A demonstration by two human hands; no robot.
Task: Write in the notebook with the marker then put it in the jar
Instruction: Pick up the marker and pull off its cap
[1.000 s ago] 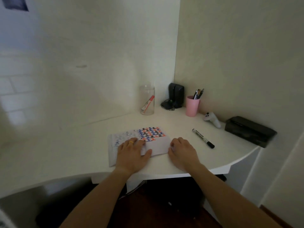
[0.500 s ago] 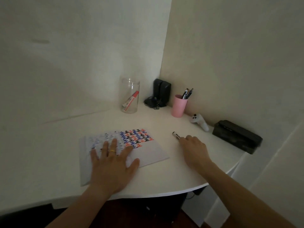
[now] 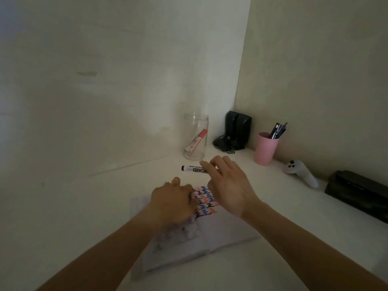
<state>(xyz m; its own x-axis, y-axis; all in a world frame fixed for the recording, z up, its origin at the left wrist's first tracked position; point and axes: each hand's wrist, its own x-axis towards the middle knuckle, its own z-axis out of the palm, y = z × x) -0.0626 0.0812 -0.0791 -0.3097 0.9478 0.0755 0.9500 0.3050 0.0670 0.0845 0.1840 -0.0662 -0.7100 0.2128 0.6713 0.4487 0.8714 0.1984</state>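
Half a second ago the marker (image 3: 194, 169) lay on the desk under the right hand (image 3: 227, 185); now that hand grips it by one end, holding it level above the far edge of the notebook (image 3: 210, 234) with its dark cap pointing left. The left hand (image 3: 175, 201) has drawn its fingers in, loosely curled and empty, on the open page just beside the rows of red, blue and black marks. The step in hand looks like the pick-up before writing, since the cap appears to be on. Next the left hand would probably need to pull the cap off while the right turns the tip down toward a blank part of the page. Behind the marker stands the clear jar (image 3: 196, 136), open at the top, with a red marker (image 3: 196, 142) leaning inside; that one may crowd the drop later. Further right sit a black device (image 3: 238, 130), a pink cup (image 3: 266, 151) of pens, a white controller (image 3: 301, 173) and a black case (image 3: 357, 192), all well apart from the notebook
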